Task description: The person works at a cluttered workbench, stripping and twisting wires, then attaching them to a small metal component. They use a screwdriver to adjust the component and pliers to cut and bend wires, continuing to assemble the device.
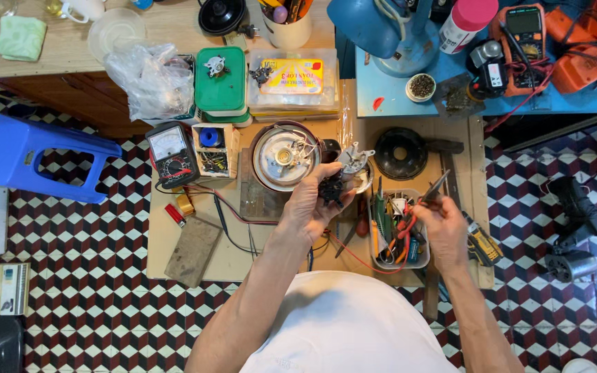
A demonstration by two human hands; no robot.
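Fingers of the left hand [310,200] wrap tight around one small motor [343,173], held up over the wooden table [243,255]. Right hand [443,224] pinches one thin dark tool [435,188] — its tip is too small to make out. One tray of tools [395,231] sits between both hands — partly hidden.

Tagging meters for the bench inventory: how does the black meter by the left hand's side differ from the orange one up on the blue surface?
The black meter has a white needle-dial face; the orange meter has a small rectangular screen. The black meter lies on the low wooden board beside a small parts box; the orange meter sits on the blue surface. Both have leads attached.
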